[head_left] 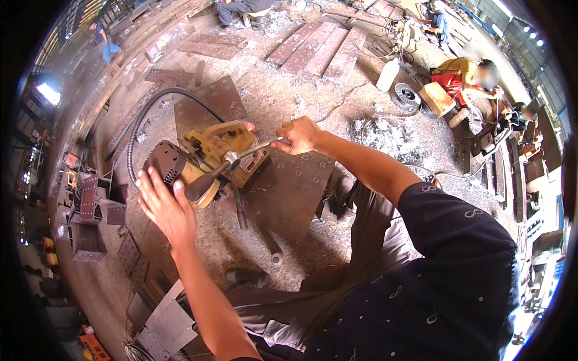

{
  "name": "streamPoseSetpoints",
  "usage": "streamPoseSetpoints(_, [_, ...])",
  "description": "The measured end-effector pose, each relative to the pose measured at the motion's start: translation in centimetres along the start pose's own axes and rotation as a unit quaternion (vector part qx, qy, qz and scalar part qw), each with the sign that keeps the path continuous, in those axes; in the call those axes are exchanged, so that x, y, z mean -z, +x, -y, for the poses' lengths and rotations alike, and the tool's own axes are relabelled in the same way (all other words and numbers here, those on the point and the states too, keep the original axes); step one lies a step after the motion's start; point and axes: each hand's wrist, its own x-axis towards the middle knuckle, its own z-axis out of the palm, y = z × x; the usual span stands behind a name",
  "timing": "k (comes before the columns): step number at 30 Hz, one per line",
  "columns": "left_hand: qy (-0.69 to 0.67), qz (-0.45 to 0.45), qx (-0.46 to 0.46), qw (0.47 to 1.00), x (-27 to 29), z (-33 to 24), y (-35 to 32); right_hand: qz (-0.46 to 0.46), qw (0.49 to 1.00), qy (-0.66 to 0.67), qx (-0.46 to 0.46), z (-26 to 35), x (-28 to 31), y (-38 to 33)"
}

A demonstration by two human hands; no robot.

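Note:
A yellow magnetic drill (224, 137) with a dark vented motor cover (167, 160) sits on a dark steel plate (283, 204) on the floor. My left hand (171, 210) lies against the motor cover, its fingers stretched out. A spoked feed handle (259, 146) turns on a silver hub (231, 157); my right hand (299, 135) is closed around one of its spokes near the end. Two other spokes with dark grips point toward me. The drill's cutting end is hidden. Round holes or ring marks dot the plate.
A grey flexible conduit (133, 135) arches left of the drill. Metal shavings (394, 141) litter the floor at right, near a black spool (405, 97) and a white bottle (388, 74). Steel plates (316, 51) lie farther off; brackets (87, 240) stand at left. Several other people work beyond.

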Motion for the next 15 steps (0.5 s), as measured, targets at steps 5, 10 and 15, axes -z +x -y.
streamPoseSetpoints(5, [-0.077, 0.026, 0.026, 0.996, -1.1, 0.9, 1.2, 0.016, 0.999, -0.027, -0.029, 1.3, 0.9, -0.9])
streamPoseSetpoints(10, [-0.092, 0.001, 0.039, 0.995, -1.8, -0.2, 0.4, 0.014, 0.999, -0.045, 0.003, -0.3, 1.9, 0.1])
streamPoseSetpoints(15, [-0.103, -0.004, 0.036, 0.994, -1.5, -0.6, 0.2, -0.034, 0.998, -0.043, 0.026, -0.9, 1.5, 0.1])
